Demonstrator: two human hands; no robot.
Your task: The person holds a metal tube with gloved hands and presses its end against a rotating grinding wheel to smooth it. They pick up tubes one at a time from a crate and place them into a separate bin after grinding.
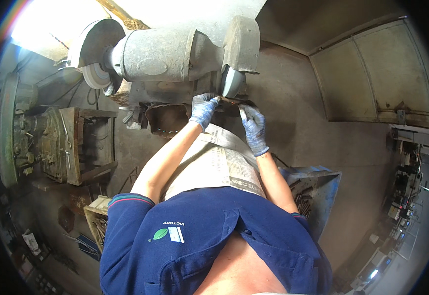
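A grey bench grinder (158,55) stands ahead of me, its right wheel (231,82) showing below a metal guard. My left hand (204,109), in a blue-and-white work glove, pinches one end of a thin dark metal piece (235,102) just under that wheel. At the other end my right hand (254,127), gloved alike, has its fingers closed on the piece. An orange glint shows along the metal between them. Whether the metal touches the wheel I cannot tell.
Newspaper (219,164) covers my lap. To my right is a blue metal bin (330,184) of rod-like parts, to my left a wooden box (92,216) and a greenish machine (47,142). The grinder's left wheel (95,76) is partly exposed. A large metal panel (371,78) stands at far right.
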